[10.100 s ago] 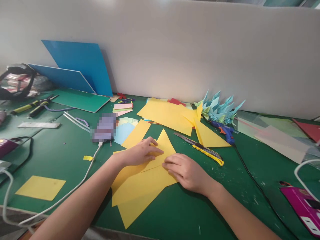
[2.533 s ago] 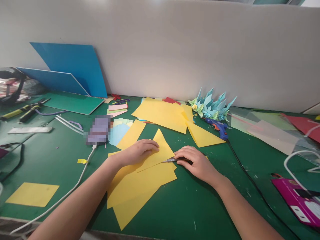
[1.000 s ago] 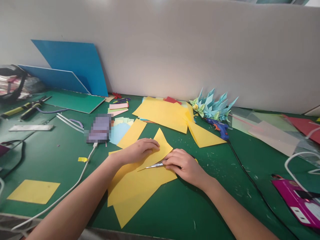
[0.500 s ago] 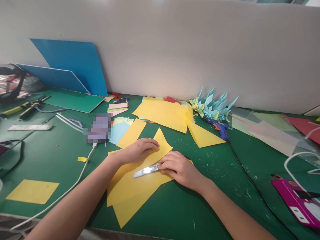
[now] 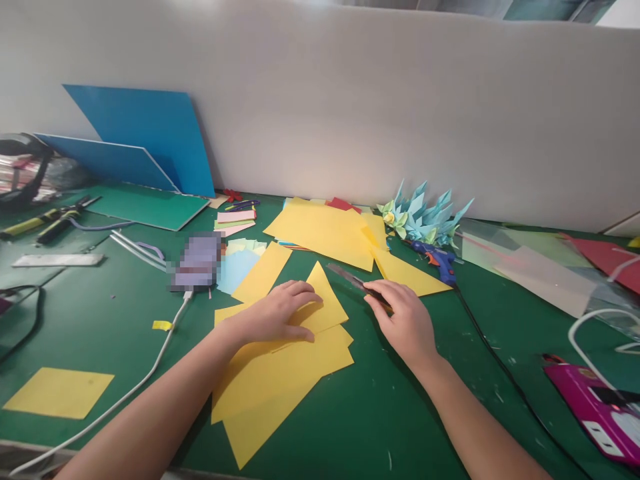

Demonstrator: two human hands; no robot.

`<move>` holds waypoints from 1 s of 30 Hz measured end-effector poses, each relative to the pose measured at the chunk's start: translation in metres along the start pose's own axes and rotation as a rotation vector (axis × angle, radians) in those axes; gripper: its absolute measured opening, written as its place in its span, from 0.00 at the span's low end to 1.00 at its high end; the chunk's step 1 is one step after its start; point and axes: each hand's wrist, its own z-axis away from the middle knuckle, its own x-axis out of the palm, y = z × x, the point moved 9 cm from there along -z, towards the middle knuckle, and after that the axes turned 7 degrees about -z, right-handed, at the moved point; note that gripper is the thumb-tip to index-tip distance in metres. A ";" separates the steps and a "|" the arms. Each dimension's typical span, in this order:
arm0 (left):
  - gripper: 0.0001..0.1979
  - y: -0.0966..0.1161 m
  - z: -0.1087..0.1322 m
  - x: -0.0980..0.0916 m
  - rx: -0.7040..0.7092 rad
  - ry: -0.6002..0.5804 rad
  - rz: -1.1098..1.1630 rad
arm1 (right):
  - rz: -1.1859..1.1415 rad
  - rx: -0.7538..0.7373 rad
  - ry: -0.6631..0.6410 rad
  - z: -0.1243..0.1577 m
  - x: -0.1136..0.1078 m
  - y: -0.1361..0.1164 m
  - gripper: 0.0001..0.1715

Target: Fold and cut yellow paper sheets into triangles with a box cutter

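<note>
The fingers [image 5: 384, 287] of the right hand [image 5: 409, 327] are wrapped around a slim utility knife [image 5: 345, 275] with a grey metal blade and yellow on its handle, the blade pointing obliquely toward the table's back edge. The left hand [image 5: 273, 313] grips nothing: its fingers lie spread and slightly bent on overlapping sheets of yellow paper [image 5: 280, 387], thumb apart from the rest. These sheets are near the middle of the table's front edge, one corner jutting toward that edge and the top sheet's pointed corner aimed at the back.

A small yellow paper rectangle [image 5: 59, 393] lies toward the table's front left corner. Near it runs a white cable [image 5: 159, 360] with a yellow tag [image 5: 163, 325], its print too small to read. Toward the front right corner is a magenta plastic box [image 5: 583, 400] with pale slotted sockets; the writing on its whitish label [image 5: 625, 423] is illegible. A blue plastic glue gun [image 5: 440, 262] with an orange trigger lies nearer the back edge.
</note>
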 end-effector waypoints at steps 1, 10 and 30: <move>0.27 0.000 0.000 -0.001 -0.024 0.008 -0.026 | 0.042 0.004 -0.014 0.001 0.003 0.002 0.11; 0.36 -0.005 0.006 0.000 -0.170 0.032 -0.077 | 0.208 0.018 -0.166 0.004 0.020 0.002 0.13; 0.32 -0.011 0.008 0.004 -0.248 0.019 0.196 | -0.132 -0.106 -0.348 0.010 0.051 -0.037 0.30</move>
